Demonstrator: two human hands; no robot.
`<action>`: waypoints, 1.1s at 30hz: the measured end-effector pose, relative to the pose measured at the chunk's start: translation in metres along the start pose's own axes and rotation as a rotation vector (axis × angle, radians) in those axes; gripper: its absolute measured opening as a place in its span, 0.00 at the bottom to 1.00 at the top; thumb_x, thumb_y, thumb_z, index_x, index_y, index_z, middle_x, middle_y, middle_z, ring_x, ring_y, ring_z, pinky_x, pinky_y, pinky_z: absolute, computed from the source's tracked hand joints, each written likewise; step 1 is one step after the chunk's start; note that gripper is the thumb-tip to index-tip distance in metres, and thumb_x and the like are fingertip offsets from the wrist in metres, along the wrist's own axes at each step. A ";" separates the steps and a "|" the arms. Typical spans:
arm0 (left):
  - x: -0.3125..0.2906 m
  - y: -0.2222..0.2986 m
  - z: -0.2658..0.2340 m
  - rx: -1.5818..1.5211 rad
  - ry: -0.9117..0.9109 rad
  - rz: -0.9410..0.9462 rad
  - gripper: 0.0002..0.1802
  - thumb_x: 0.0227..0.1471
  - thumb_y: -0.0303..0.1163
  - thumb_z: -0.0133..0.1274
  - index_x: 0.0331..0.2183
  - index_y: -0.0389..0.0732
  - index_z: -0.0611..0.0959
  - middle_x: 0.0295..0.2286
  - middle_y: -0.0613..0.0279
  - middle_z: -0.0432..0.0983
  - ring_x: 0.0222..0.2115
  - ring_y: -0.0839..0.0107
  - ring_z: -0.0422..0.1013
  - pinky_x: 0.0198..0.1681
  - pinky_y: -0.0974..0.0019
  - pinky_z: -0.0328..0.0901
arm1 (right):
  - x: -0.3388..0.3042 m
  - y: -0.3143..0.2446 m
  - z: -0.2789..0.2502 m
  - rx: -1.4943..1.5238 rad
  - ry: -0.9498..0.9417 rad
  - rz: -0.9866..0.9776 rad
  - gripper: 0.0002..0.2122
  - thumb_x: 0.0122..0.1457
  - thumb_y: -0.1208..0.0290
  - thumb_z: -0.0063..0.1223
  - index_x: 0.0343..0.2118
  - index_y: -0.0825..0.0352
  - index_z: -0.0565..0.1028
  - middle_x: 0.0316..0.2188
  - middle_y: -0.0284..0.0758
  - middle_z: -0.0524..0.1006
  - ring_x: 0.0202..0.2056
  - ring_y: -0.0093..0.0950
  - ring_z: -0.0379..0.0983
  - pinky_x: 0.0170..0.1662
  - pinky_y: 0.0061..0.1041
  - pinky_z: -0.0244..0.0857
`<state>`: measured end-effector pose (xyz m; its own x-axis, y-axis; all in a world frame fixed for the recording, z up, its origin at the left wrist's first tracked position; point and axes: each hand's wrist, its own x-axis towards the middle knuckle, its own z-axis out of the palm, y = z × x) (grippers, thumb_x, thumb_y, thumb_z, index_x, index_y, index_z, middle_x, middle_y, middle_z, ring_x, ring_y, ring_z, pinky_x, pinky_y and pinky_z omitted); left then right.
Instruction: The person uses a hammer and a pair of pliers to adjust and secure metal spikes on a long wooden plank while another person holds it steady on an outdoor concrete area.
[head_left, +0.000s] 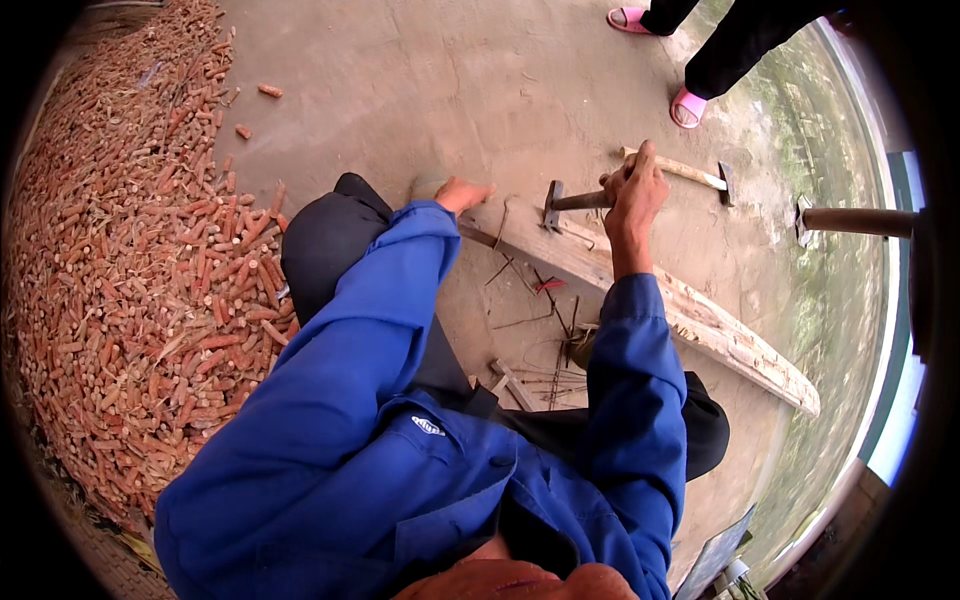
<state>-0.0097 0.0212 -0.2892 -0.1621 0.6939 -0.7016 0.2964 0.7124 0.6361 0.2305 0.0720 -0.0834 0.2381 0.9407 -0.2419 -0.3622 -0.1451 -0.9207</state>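
My right hand (pixel 636 195) is closed around the handle of a hammer, whose dark metal head (pixel 553 206) hangs over the left part of a long wooden plank (pixel 715 322). By the plank's far left end, my left hand (pixel 464 194) has its fingers drawn together, pointing right. Whatever they may hold is too small to make out. Close to those fingertips, a thin bent wire (pixel 502 225) crosses the plank. Another bent metal piece (pixel 578 234) lies on the wood below the hammer. A second hammer (pixel 690 173) with a pale wooden handle rests beyond my right hand.
Corn cobs (pixel 130 300) form a large pile on the left. Thin rods (pixel 550 370) and a small wooden piece (pixel 513 384) lie between my legs. Another person's pink slippers (pixel 688 107) stand at the far right, near a wooden pole (pixel 860 222) with a metal end.
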 end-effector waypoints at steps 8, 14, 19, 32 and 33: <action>-0.047 0.086 -0.012 0.234 0.125 0.047 0.36 0.37 0.62 0.56 0.29 0.34 0.83 0.29 0.49 0.79 0.34 0.55 0.75 0.39 0.58 0.66 | -0.035 -0.029 -0.007 -0.006 0.009 -0.208 0.21 0.64 0.58 0.43 0.15 0.61 0.58 0.09 0.25 0.55 0.10 0.16 0.48 0.20 0.23 0.57; -0.062 0.124 -0.017 0.234 0.320 0.110 0.40 0.40 0.65 0.51 0.31 0.32 0.83 0.33 0.43 0.78 0.37 0.51 0.74 0.39 0.55 0.67 | -0.086 -0.035 -0.012 0.081 -0.014 -0.436 0.21 0.66 0.62 0.40 0.15 0.63 0.60 0.08 0.26 0.57 0.10 0.16 0.51 0.25 0.22 0.61; -0.062 0.076 0.002 0.173 0.447 0.117 0.40 0.40 0.63 0.51 0.33 0.30 0.82 0.38 0.38 0.75 0.40 0.46 0.72 0.42 0.53 0.66 | -0.103 -0.023 -0.014 -0.150 0.068 -0.299 0.17 0.64 0.65 0.46 0.18 0.67 0.67 0.11 0.31 0.68 0.12 0.13 0.59 0.15 0.13 0.51; -0.029 0.023 0.013 -0.151 0.303 0.167 0.32 0.43 0.53 0.52 0.30 0.28 0.80 0.28 0.41 0.77 0.33 0.54 0.73 0.40 0.58 0.64 | -0.144 0.009 -0.065 -0.181 -0.091 -0.277 0.05 0.63 0.72 0.46 0.31 0.67 0.68 0.16 0.29 0.68 0.15 0.15 0.60 0.29 0.19 0.65; -0.032 0.025 0.016 -0.161 0.337 0.176 0.31 0.43 0.53 0.52 0.29 0.28 0.80 0.28 0.41 0.77 0.32 0.54 0.73 0.39 0.58 0.64 | -0.149 0.010 -0.065 -0.227 -0.088 -0.289 0.03 0.62 0.74 0.47 0.34 0.68 0.68 0.19 0.30 0.70 0.17 0.16 0.63 0.30 0.19 0.66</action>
<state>0.0181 0.0151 -0.2565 -0.4288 0.7834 -0.4499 0.2009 0.5682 0.7980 0.2495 -0.0892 -0.0768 0.2196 0.9740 0.0560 -0.0805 0.0753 -0.9939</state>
